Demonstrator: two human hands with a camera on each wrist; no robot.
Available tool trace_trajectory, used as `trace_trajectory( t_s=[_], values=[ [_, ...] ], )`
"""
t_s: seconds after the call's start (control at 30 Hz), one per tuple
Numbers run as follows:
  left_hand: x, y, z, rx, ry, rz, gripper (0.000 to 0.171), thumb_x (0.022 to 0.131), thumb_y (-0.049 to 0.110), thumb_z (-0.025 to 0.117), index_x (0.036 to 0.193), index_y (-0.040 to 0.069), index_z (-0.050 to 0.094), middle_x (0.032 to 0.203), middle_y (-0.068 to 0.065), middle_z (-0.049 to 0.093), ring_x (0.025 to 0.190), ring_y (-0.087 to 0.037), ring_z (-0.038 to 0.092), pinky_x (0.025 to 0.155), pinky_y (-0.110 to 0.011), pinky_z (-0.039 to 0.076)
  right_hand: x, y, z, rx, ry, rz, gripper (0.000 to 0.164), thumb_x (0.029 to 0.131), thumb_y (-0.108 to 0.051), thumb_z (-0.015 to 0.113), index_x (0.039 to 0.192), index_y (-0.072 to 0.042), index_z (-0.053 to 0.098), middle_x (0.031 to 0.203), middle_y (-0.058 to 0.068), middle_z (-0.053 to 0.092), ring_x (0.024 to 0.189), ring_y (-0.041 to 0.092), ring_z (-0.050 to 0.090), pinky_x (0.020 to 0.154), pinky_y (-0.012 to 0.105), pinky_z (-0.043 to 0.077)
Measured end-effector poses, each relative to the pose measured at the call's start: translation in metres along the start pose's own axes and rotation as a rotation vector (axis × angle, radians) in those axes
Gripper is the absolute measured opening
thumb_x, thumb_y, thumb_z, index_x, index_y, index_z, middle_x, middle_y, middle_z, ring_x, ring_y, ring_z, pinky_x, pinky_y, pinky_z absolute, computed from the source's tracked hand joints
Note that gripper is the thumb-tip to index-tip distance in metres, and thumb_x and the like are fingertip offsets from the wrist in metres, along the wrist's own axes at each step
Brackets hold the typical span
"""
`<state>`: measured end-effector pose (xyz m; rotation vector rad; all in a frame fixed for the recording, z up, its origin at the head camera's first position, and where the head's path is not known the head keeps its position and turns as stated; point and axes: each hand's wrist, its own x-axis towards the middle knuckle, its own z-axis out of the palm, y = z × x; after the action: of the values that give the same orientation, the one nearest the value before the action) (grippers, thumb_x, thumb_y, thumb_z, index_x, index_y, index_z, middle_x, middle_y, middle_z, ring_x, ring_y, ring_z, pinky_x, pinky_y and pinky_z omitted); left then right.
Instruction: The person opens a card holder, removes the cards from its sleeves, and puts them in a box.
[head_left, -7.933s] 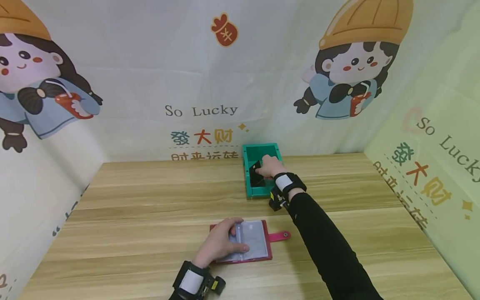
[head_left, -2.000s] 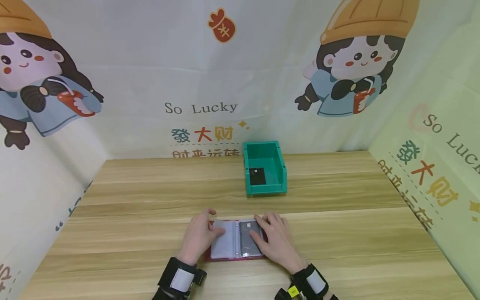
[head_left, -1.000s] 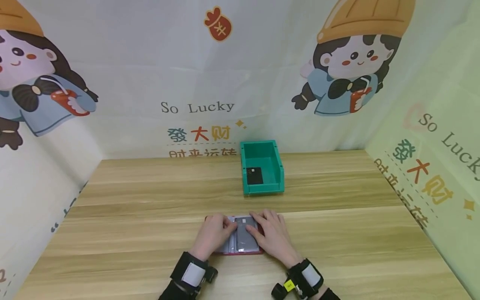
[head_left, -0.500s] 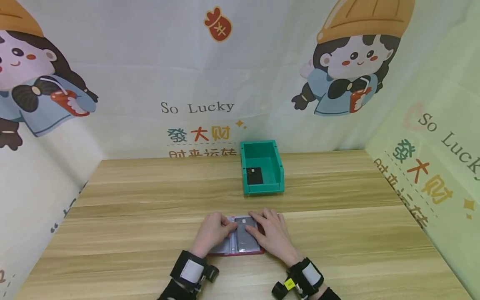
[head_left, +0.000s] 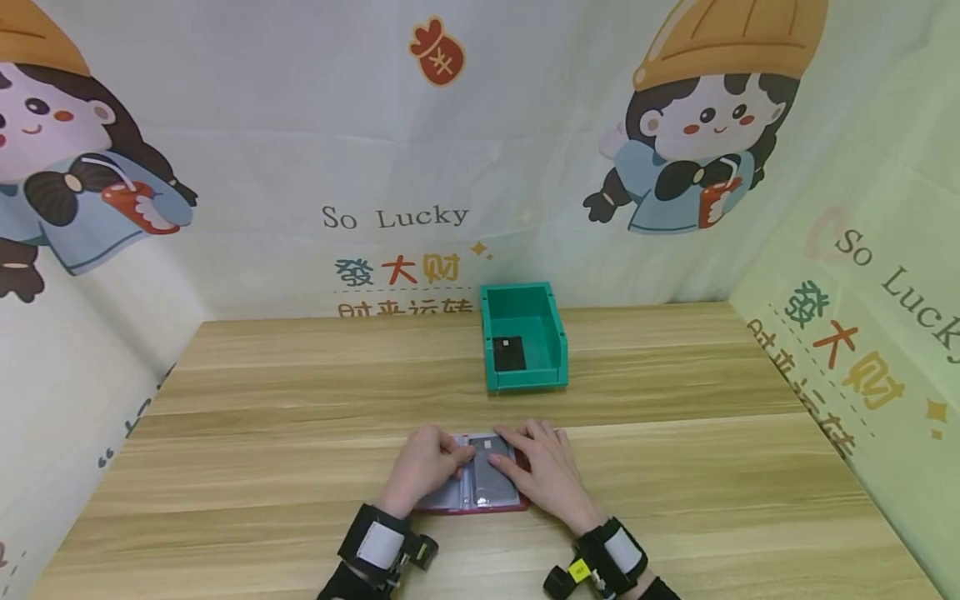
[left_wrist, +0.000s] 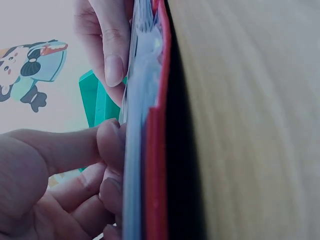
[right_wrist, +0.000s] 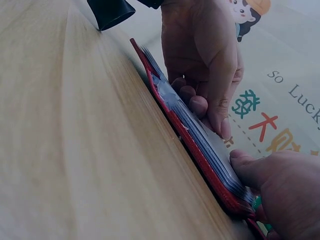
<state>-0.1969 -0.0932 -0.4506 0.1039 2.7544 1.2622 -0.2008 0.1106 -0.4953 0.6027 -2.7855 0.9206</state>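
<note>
A red card holder lies spread on the table, its clear plastic sleeve pages facing up. A dark grey card with a small pale chip sits in the right-hand page. My left hand is over the left page, thumb and forefinger pinching the clear sleeve by the card's left edge. In the right wrist view, that hand's fingertips come together over the stacked pages. My right hand rests on the holder's right side, with its thumb lying on the sleeve and the other fingers stretched past the right edge.
A green bin stands behind the holder, near the back wall. Inside it, a black card lies at the front left. The wooden table meets a printed cloth backdrop at its back and sides.
My right hand has left the bin and now rests on the holder, where a card fills the right page. My left hand has shifted right from the left edge to the middle.
</note>
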Motion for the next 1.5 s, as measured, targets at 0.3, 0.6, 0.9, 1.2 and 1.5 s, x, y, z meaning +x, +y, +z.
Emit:
trace_trajectory(
  t_s=[0.3, 0.6, 0.9, 1.2, 1.5],
  values=[
    [0.0001, -0.0015, 0.0009, 0.025, 0.004, 0.014, 0.032, 0.09, 0.022, 0.083, 0.065, 0.006, 0.073, 0.053, 0.01, 0.048, 0.051, -0.007, 0.041, 0.053, -0.022, 0.026, -0.0008, -0.0009, -0.0001, -0.003, -0.006, -0.001, 0.043, 0.099, -0.035, 0.073, 0.132, -0.007, 0.073, 0.094, -0.003, 0.054, 0.089, 0.015, 0.043, 0.08, 0.032, 0.025],
    [-0.0002, -0.002, 0.0008, 0.043, -0.019, -0.011, 0.031, 0.093, 0.022, 0.081, 0.067, 0.006, 0.072, 0.054, 0.009, 0.046, 0.051, -0.007, 0.039, 0.052, -0.021, 0.025, -0.0023, -0.0005, 0.0, 0.001, -0.012, -0.012, 0.041, 0.1, -0.031, 0.072, 0.132, -0.005, 0.073, 0.098, 0.0, 0.058, 0.091, 0.016, 0.045, 0.081, 0.033, 0.026],
    [-0.0026, -0.004, 0.0009, 0.031, 0.001, -0.013, 0.027, 0.092, 0.021, 0.082, 0.071, 0.005, 0.074, 0.058, 0.007, 0.053, 0.055, -0.009, 0.044, 0.054, -0.022, 0.028, -0.0014, -0.0004, 0.0008, -0.004, -0.016, -0.013, 0.041, 0.1, -0.03, 0.072, 0.132, -0.006, 0.073, 0.098, 0.0, 0.058, 0.093, 0.018, 0.046, 0.081, 0.033, 0.027],
    [-0.0075, 0.0023, 0.0, 0.006, 0.014, -0.011, 0.025, 0.091, 0.018, 0.082, 0.07, 0.005, 0.076, 0.059, 0.004, 0.061, 0.054, -0.008, 0.046, 0.053, -0.021, 0.029, -0.001, -0.0008, 0.0001, -0.017, -0.015, -0.026, 0.039, 0.099, -0.031, 0.073, 0.132, -0.011, 0.074, 0.098, -0.001, 0.059, 0.094, 0.018, 0.048, 0.081, 0.033, 0.028],
    [-0.0079, 0.0041, 0.0027, 0.061, 0.002, 0.015, 0.028, 0.094, 0.02, 0.078, 0.07, 0.006, 0.073, 0.058, 0.008, 0.052, 0.053, -0.008, 0.044, 0.051, -0.022, 0.028, -0.0008, -0.0014, -0.0005, -0.024, -0.005, -0.029, 0.039, 0.098, -0.035, 0.074, 0.13, -0.014, 0.075, 0.094, -0.004, 0.054, 0.092, 0.016, 0.046, 0.082, 0.033, 0.027]
  ],
)
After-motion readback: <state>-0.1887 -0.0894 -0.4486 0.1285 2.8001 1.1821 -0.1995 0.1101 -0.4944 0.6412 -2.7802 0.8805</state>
